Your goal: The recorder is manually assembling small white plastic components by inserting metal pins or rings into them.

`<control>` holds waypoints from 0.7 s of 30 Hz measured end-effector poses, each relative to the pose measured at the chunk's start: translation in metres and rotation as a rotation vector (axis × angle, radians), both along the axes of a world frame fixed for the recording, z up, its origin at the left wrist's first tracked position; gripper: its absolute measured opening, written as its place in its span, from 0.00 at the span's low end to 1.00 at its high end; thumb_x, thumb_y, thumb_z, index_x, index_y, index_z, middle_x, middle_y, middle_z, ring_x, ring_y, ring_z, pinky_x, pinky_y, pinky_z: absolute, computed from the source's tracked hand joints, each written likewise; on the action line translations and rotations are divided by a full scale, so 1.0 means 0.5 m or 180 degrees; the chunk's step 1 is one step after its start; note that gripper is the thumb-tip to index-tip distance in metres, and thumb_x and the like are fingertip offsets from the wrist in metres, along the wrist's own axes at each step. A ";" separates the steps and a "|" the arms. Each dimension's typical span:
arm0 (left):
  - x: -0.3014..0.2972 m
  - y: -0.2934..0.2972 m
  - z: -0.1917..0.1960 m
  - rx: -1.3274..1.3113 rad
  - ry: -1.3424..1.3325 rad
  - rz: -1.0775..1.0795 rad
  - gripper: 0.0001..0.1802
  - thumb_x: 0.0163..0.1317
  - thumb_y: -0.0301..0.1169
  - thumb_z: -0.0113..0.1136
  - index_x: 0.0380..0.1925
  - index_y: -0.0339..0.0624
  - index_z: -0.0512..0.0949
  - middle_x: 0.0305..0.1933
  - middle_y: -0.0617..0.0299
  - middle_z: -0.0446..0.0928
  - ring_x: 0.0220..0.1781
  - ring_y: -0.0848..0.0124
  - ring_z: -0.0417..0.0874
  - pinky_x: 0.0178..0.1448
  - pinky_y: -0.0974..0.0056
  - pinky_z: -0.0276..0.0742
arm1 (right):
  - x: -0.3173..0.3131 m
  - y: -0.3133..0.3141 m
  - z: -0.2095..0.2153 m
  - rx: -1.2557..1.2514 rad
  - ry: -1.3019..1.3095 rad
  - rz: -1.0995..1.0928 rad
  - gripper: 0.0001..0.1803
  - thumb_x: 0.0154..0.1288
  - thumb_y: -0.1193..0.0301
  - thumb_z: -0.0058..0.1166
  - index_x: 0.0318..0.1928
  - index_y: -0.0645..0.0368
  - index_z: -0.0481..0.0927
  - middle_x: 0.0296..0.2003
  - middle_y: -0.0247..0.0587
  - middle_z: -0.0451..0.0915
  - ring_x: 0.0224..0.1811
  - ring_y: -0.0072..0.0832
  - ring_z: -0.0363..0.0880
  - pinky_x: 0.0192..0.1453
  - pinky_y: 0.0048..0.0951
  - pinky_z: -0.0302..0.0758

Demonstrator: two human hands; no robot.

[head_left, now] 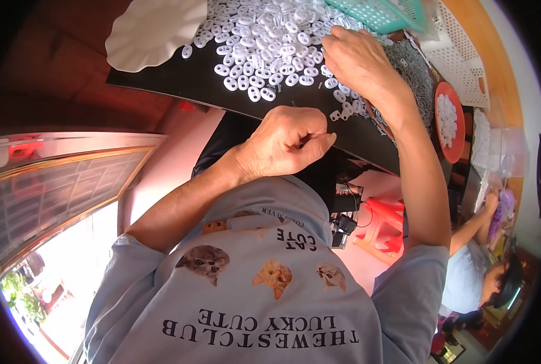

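white two-holed pieces [264, 45] lie heaped on the table [200, 76], the nearest few close to its near edge. at that edge the left hand [285, 141] has its grip loosely curled; whether anything sits inside, i cannot tell. farther in, the right hand [358, 60] bends down onto the heap's right side, fingertips hidden, so its grip is unclear. a low sweep could knock loose pieces off the near edge; dragging rightward might mix them into the grey heap [411, 64].
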State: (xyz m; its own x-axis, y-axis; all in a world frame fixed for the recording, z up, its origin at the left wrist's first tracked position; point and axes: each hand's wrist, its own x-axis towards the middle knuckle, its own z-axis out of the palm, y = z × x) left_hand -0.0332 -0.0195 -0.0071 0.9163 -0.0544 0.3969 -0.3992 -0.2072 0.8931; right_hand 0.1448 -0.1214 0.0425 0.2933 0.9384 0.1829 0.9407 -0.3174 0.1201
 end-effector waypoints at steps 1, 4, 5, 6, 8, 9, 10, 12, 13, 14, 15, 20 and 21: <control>-0.001 0.001 0.000 -0.0001 0.0012 -0.0003 0.16 0.60 0.22 0.57 0.17 0.38 0.62 0.17 0.61 0.62 0.18 0.70 0.63 0.22 0.63 0.58 | 0.001 -0.004 -0.001 -0.0001 0.0012 -0.0003 0.04 0.56 0.76 0.52 0.28 0.65 0.74 0.31 0.46 0.74 0.36 0.47 0.76 0.44 0.45 0.71; -0.004 0.000 0.011 -0.0494 0.0334 -0.0057 0.15 0.62 0.24 0.57 0.18 0.38 0.65 0.17 0.63 0.62 0.18 0.74 0.63 0.22 0.65 0.59 | -0.005 -0.022 0.009 0.0386 0.0281 -0.0068 0.04 0.57 0.77 0.52 0.30 0.66 0.74 0.30 0.45 0.74 0.32 0.44 0.76 0.39 0.41 0.72; -0.005 -0.004 0.016 -0.0887 0.0486 0.0011 0.15 0.62 0.26 0.58 0.18 0.38 0.67 0.16 0.63 0.60 0.17 0.72 0.62 0.22 0.64 0.58 | -0.026 -0.032 0.028 0.0662 0.0694 -0.0087 0.03 0.57 0.76 0.53 0.30 0.64 0.74 0.30 0.45 0.74 0.32 0.45 0.76 0.38 0.41 0.72; -0.009 0.002 0.023 -0.1066 0.0691 0.0002 0.12 0.65 0.28 0.56 0.23 0.37 0.70 0.18 0.66 0.62 0.21 0.78 0.62 0.23 0.67 0.59 | -0.047 -0.042 0.044 0.0939 0.1107 -0.0115 0.02 0.57 0.76 0.53 0.29 0.62 0.75 0.29 0.45 0.75 0.32 0.45 0.77 0.37 0.41 0.73; -0.006 0.007 0.039 -0.1157 0.0910 0.0098 0.11 0.66 0.30 0.55 0.27 0.36 0.71 0.20 0.66 0.65 0.22 0.79 0.63 0.25 0.68 0.61 | -0.090 -0.068 0.065 0.1161 0.1534 -0.0091 0.03 0.56 0.76 0.55 0.29 0.61 0.74 0.28 0.44 0.74 0.31 0.45 0.76 0.35 0.40 0.72; -0.003 0.008 0.043 -0.1025 0.0939 0.0209 0.10 0.67 0.31 0.54 0.31 0.35 0.72 0.22 0.65 0.68 0.23 0.78 0.65 0.27 0.69 0.64 | -0.109 -0.082 0.065 0.1249 0.1533 -0.0059 0.05 0.54 0.77 0.57 0.30 0.60 0.74 0.28 0.42 0.74 0.30 0.43 0.76 0.34 0.40 0.72; 0.003 0.003 0.051 -0.0953 0.0972 0.0284 0.10 0.67 0.32 0.55 0.32 0.35 0.73 0.23 0.64 0.69 0.23 0.77 0.67 0.28 0.69 0.65 | -0.126 -0.097 0.072 0.1285 0.1336 0.0157 0.07 0.54 0.84 0.56 0.34 0.65 0.74 0.29 0.43 0.72 0.26 0.36 0.73 0.30 0.31 0.71; 0.009 -0.006 0.060 -0.0790 0.1041 0.0403 0.10 0.67 0.32 0.55 0.37 0.34 0.74 0.26 0.61 0.72 0.25 0.76 0.70 0.30 0.69 0.69 | -0.146 -0.113 0.060 0.1386 0.1128 0.0113 0.10 0.50 0.83 0.59 0.34 0.63 0.76 0.30 0.42 0.73 0.28 0.40 0.74 0.32 0.35 0.72; 0.013 -0.012 0.056 -0.0733 0.0987 0.0429 0.09 0.67 0.30 0.55 0.37 0.34 0.75 0.27 0.61 0.72 0.25 0.76 0.70 0.30 0.69 0.69 | -0.152 -0.122 0.056 0.1332 0.0997 0.0091 0.11 0.48 0.82 0.60 0.35 0.61 0.77 0.31 0.41 0.73 0.29 0.39 0.74 0.34 0.36 0.72; 0.016 -0.019 0.052 -0.0676 0.0932 0.0459 0.08 0.66 0.29 0.55 0.37 0.34 0.75 0.28 0.60 0.73 0.26 0.76 0.71 0.30 0.70 0.69 | -0.159 -0.124 0.055 0.1339 0.0876 0.0058 0.12 0.48 0.81 0.61 0.35 0.61 0.77 0.31 0.40 0.73 0.28 0.38 0.74 0.34 0.35 0.71; 0.020 -0.025 0.051 -0.0707 0.0813 0.0498 0.07 0.66 0.27 0.56 0.37 0.33 0.75 0.28 0.61 0.74 0.26 0.77 0.71 0.30 0.71 0.69 | -0.163 -0.125 0.054 0.1345 0.0756 0.0030 0.12 0.47 0.81 0.61 0.36 0.60 0.77 0.31 0.39 0.73 0.28 0.37 0.73 0.34 0.34 0.71; 0.035 -0.046 0.055 -0.0953 0.1254 0.0473 0.09 0.68 0.30 0.56 0.36 0.32 0.76 0.27 0.67 0.73 0.25 0.83 0.68 0.29 0.75 0.66 | -0.156 -0.153 0.018 0.1564 0.0540 -0.0083 0.12 0.47 0.80 0.61 0.36 0.62 0.78 0.28 0.36 0.71 0.28 0.32 0.74 0.32 0.32 0.68; 0.037 -0.050 0.055 -0.0949 0.1215 0.0419 0.10 0.69 0.30 0.54 0.37 0.32 0.76 0.27 0.67 0.74 0.25 0.83 0.68 0.29 0.76 0.67 | -0.156 -0.156 0.012 0.1606 0.0551 -0.0102 0.12 0.47 0.81 0.60 0.36 0.62 0.78 0.28 0.36 0.71 0.28 0.32 0.74 0.33 0.32 0.68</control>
State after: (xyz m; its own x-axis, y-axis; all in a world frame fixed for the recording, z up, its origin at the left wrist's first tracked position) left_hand -0.0147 -0.0446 0.0204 0.9906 0.1363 0.0127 -0.0200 0.0526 0.9984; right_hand 0.0666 -0.1994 0.0486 0.3862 0.7364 0.5554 0.9221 -0.3245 -0.2110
